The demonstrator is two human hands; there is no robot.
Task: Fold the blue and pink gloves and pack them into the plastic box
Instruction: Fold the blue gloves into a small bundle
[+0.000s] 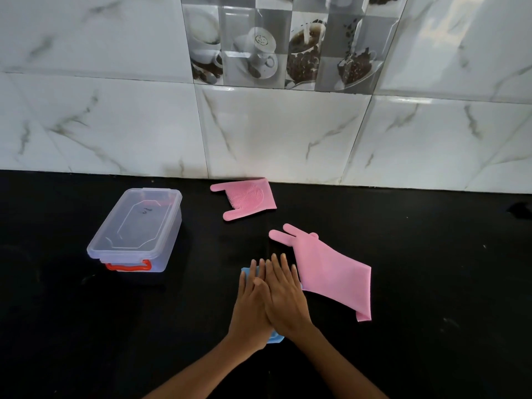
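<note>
Both hands lie flat, side by side, on a folded blue glove (245, 274) near the middle of the black counter. My left hand (251, 302) and my right hand (283, 293) press it with straight fingers, and only its far left corner and a near edge show. A pink glove (331, 273) lies spread out just right of my hands, fingers pointing away. A second pink glove (248, 197), bristled palm up, lies by the wall. The clear plastic box (138, 228) with its lid on and a red handle stands to the left.
The black counter (431, 254) ends at a marble-tiled wall (282, 133) at the back. A small dark object (521, 210) sits at the far right edge.
</note>
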